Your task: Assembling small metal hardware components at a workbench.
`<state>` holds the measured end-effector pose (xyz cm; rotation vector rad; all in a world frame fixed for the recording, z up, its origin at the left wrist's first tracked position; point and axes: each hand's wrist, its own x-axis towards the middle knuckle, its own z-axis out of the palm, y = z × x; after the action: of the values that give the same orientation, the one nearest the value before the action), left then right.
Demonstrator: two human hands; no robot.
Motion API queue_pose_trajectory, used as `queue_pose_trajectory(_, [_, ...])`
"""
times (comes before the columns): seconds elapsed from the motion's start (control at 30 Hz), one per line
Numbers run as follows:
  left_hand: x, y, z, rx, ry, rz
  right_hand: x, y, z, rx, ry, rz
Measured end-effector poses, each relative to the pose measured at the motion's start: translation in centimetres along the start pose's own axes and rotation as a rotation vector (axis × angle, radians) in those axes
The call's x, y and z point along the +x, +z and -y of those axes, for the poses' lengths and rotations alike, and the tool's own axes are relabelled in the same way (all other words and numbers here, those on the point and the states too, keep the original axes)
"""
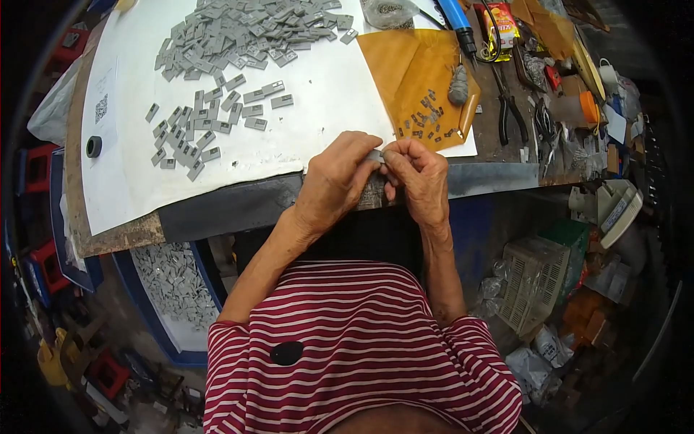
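Above the table's front edge, my left hand (334,176) pinches a small grey rectangular piece (375,155) between thumb and fingers. My right hand (419,177) meets it from the other side, its thumb and forefinger closed at the piece's end; whether a tinier part sits in those fingertips is hidden. To the left, a loose group of like grey pieces (189,134) with dark slots lies on white paper (289,145). A large heap of them (238,36) is farther back. Just beyond my right hand, several tiny dark parts (426,119) are scattered on an amber sheet (383,65).
A blue-handled tool (457,22), black-handled pliers (510,116) and an orange tape roll (589,107) lie on the right. A black ring (94,147) sits at the left. Below the table, a blue tray (124,271) holds grey pieces; a plastic crate (531,282) stands right.
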<state>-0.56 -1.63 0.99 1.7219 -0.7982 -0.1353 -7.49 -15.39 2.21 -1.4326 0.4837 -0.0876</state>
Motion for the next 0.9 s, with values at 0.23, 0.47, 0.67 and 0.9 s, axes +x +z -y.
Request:
queue_pose_trajectory(0.23, [0.6,0.5,0.9,0.087,0.112,0.011,0.7,-0.3,0.2,0.018,0.004,-0.044])
queue_pose_trajectory(0.47, [-0.8,-1.4,0.7,0.162,0.167,-0.043,0.5,1.9,0.0,0.149,0.006,-0.045])
queue_pose_trajectory(0.67, [-1.8,-0.1,-0.7,-0.412,-0.183,-0.035,-0.3,1.6,-0.8,0.157,-0.107,-0.027])
queue_pose_trajectory(0.9, [-3.3,-1.8,-1.2,-0.581,-0.340,-0.169,-0.2,3.5,-1.3,0.036,-0.247,0.118])
